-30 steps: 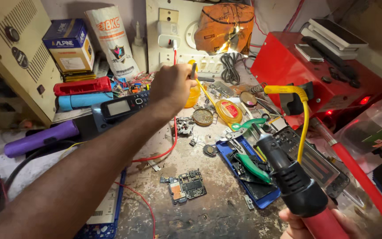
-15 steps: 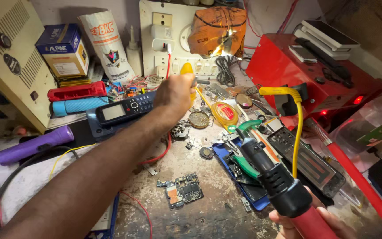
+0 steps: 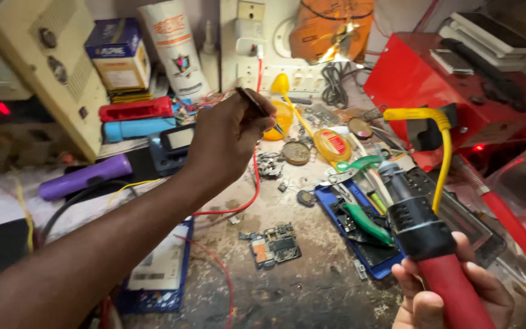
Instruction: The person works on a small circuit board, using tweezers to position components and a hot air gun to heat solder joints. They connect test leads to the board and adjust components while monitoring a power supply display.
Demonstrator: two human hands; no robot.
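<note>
A cluttered repair bench is seen from above. A small dark part point(image 3: 252, 99) is pinched between the fingertips of the left hand point(image 3: 226, 139), raised over the far middle of the bench. A red-handled soldering iron point(image 3: 424, 244) is gripped in the right hand point(image 3: 452, 292) at the near right, its tip pointing far-left over green pliers point(image 3: 360, 216). A circuit board point(image 3: 275, 244) lies between the hands. The thin part could be dropped into the clutter; the iron's tip could scorch a tool or the yellow cable point(image 3: 442, 158).

Bare forearm, no sleeve, hands point(image 3: 229, 137) unadorned
</note>
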